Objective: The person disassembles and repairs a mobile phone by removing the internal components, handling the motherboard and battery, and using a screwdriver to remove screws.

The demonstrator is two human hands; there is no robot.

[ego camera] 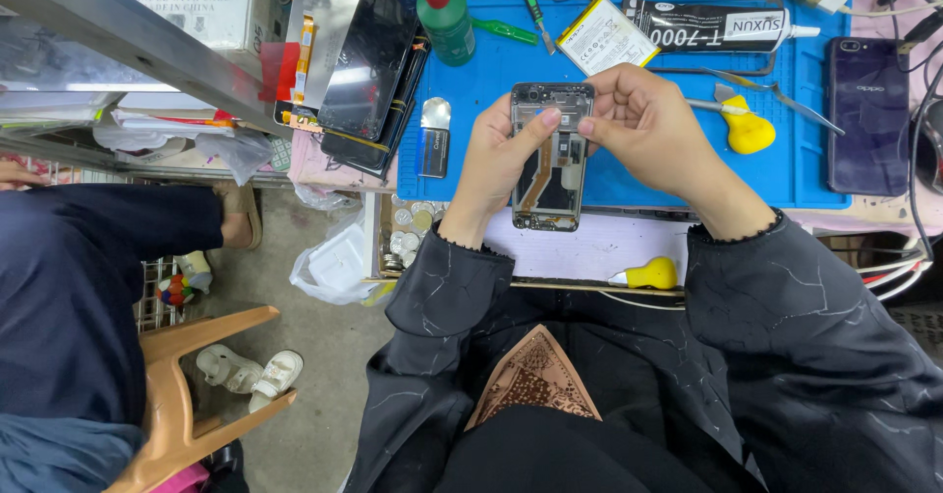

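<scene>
a: what's in the hands?

b: an opened phone (550,159), back cover off, insides facing up. the left hand (496,159) grasps it along its left edge, thumb lying across the upper part. the right hand (643,125) meets it at the top right corner, thumb and forefinger pinched together there; whether they hold some tiny part, i cannot tell.

a: and where is the phone?

b: held up over the near edge of the blue mat (815,174), in front of the person's body.

a: what lies around?

b: on the mat, far from the hands, a battery (607,36) beside a black glue tube (717,24). a green bottle (444,22) stands to the far left. a yellow-handled tool (744,130) lies just right of the right hand, tweezers (786,95) near it. a dark phone (867,115) rests at the right edge. another yellow-handled tool (648,275) sits near, below the mat.
</scene>
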